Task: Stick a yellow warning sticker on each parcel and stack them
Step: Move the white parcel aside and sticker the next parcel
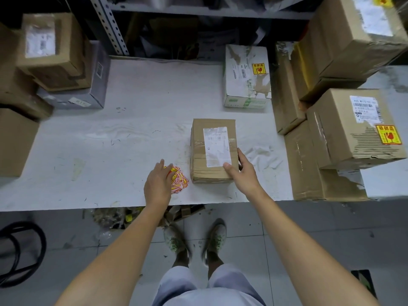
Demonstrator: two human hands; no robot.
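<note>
1. A white counter, scuffed and stained with peeling patches, runs across the view. Grey perforated metal shelving stands behind it, and pale floor tiles lie below its near edge.
2. The cardboard parcel lies flat on the counter, right of centre and close to the near edge. It is a brown rectangular box, wrapped in glossy clear tape, with a white shipping label on its top face.
3. The parcel's long axis runs away from the person toward the shelving, and the label's long side follows it.
4. The right hand grips the parcel's near right corner, thumb on top at the label's edge and fingers curled down the right side.
5. The left hand lies with fingers nearly straight on a loose pile of yellow-and-red stickers, just left of the parcel. Whether it pinches one cannot be told.
6. A white box with torn paper sits at the back and bears a yellow sticker.
7. At the right, a brown carton with ragged cardboard tops a stack and also carries a yellow sticker.
8. More brown cartons are piled at the left.
</note>
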